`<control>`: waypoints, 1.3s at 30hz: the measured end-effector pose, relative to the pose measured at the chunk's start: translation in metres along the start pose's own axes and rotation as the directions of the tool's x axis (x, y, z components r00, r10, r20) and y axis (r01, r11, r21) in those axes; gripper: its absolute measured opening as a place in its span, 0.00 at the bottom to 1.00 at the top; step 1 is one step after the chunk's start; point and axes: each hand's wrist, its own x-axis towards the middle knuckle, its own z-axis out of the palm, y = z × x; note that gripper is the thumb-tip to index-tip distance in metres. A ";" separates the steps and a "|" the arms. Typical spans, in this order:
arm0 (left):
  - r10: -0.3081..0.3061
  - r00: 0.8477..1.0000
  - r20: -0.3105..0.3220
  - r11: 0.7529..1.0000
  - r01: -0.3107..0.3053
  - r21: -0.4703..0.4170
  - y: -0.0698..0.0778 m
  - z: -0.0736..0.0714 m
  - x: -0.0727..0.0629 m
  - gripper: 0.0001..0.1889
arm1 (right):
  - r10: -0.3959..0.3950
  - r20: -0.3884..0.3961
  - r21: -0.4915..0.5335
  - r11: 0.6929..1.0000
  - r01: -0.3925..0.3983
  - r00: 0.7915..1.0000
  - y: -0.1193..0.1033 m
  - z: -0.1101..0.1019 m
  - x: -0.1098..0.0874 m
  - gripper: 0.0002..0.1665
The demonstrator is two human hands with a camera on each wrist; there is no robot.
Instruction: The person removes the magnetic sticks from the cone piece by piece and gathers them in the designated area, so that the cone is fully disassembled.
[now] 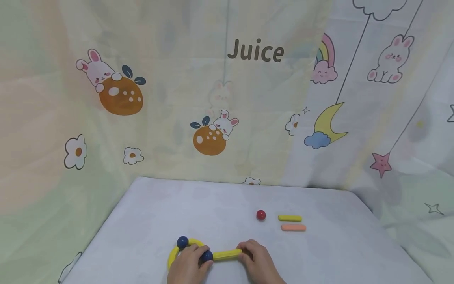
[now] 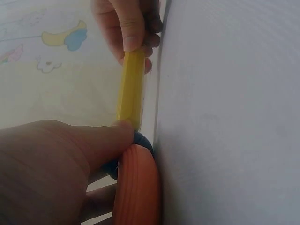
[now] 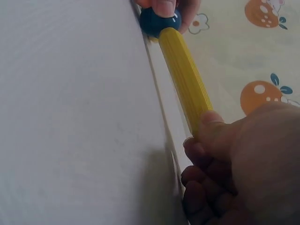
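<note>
My left hand (image 1: 188, 265) grips a dark blue ball (image 1: 207, 256) between thumb and fingers. A straight yellow rod (image 1: 227, 255) meets that ball at one end. At its other end, my right hand (image 1: 258, 261) pinches the rod between thumb and fingers. Curved yellow pieces (image 1: 172, 256) and a second blue ball (image 1: 182, 242) form an arc beside the left hand, which hides part of it. An orange curved piece (image 2: 137, 187) shows against the gripped ball in the left wrist view. In the right wrist view, the rod (image 3: 185, 77) runs from ball to fingertips.
Beyond the right hand, a red ball (image 1: 261, 215) lies on the white-covered table (image 1: 337, 248). To its right are a short yellow stick (image 1: 290, 218) and a salmon-coloured stick (image 1: 293, 227), side by side. A printed cloth (image 1: 170, 130) hangs behind the table.
</note>
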 end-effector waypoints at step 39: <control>-0.058 0.998 0.011 0.998 0.058 -0.011 -0.002 -0.001 0.003 0.21 | 0.307 -0.346 -0.276 0.870 -0.409 0.887 0.101 -0.137 -0.029 0.16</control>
